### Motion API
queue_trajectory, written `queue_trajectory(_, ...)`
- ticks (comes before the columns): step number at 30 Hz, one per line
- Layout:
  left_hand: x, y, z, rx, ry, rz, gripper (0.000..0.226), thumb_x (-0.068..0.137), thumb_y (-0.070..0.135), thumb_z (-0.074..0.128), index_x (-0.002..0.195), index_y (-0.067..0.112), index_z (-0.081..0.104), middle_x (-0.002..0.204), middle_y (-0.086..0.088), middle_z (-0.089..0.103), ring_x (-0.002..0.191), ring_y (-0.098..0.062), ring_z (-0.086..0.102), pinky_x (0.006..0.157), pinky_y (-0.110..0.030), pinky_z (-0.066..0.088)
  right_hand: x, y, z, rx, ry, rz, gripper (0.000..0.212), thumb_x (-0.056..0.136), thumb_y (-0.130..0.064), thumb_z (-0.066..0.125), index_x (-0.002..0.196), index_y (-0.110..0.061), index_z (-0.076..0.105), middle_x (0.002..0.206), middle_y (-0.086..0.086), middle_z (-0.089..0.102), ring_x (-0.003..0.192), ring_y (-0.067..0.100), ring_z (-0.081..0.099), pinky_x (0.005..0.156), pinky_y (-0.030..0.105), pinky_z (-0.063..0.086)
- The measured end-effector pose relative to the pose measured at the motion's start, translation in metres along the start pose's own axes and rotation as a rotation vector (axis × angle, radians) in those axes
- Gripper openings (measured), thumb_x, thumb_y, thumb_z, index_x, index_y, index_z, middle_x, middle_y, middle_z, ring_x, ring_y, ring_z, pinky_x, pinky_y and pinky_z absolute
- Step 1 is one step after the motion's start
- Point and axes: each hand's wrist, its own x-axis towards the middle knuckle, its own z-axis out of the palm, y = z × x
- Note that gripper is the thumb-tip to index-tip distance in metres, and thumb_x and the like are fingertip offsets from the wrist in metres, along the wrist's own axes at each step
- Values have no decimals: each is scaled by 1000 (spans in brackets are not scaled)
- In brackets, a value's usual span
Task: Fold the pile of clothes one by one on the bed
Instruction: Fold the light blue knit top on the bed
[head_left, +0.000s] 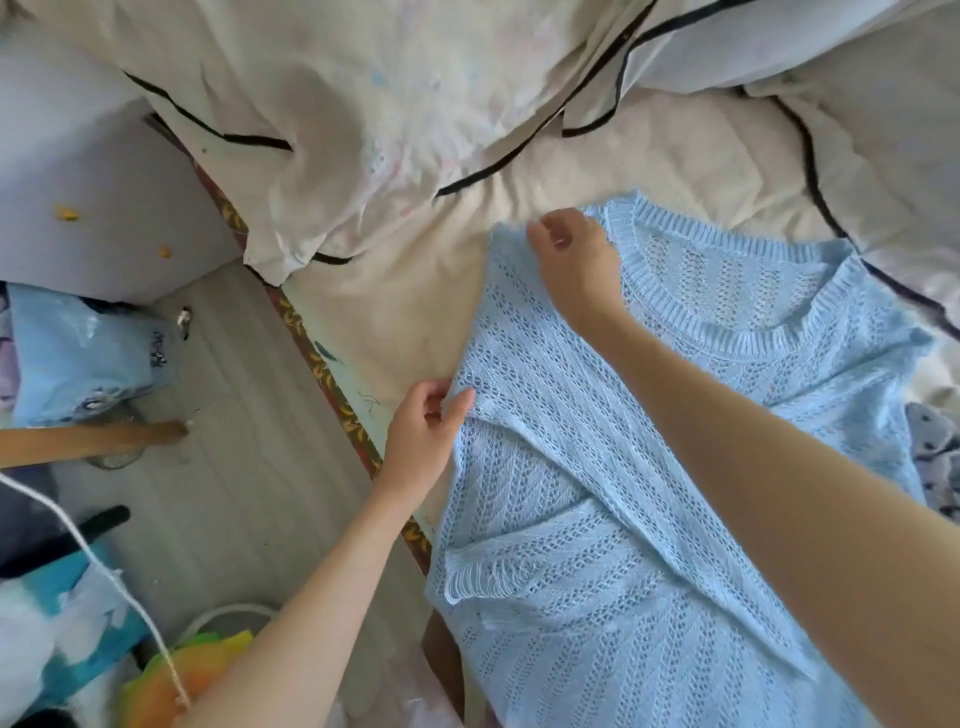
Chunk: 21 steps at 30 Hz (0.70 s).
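A light blue open-knit sweater (597, 519) lies spread on the cream bed sheet (405, 312), its ribbed neckline toward the far side. One sleeve is folded in across the body, its frayed cuff near the bed's edge. My left hand (423, 431) pinches the sweater's left side edge at the fold. My right hand (571, 254) reaches across and grips the left shoulder next to the collar.
A crumpled white duvet with black piping (363, 104) covers the far part of the bed. A dark patterned garment (935, 457) peeks out at the right edge. Left of the bed is wooden floor (234, 415) with a blue plastic bag (88, 358), a wooden stick and coloured items.
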Motion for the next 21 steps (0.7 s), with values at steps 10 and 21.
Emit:
queue_trajectory(10,-59,-64,8,91,-93,-182,26,79,49,62,81,26,51,77,12,55,74,-7,54,66,-11,39,-181,138,-34,-284,130,-108,43,93,-8,56,134,0,49,146,22,38,136,39,35,110,55,29)
queue_trajectory(21,-123,-110,21,173,-20,-265,26,89,26,64,101,3,61,97,-15,64,86,-24,58,75,-34,43,-313,277,-82,-515,-22,150,60,90,-23,63,144,-13,39,152,15,29,142,36,25,114,52,20)
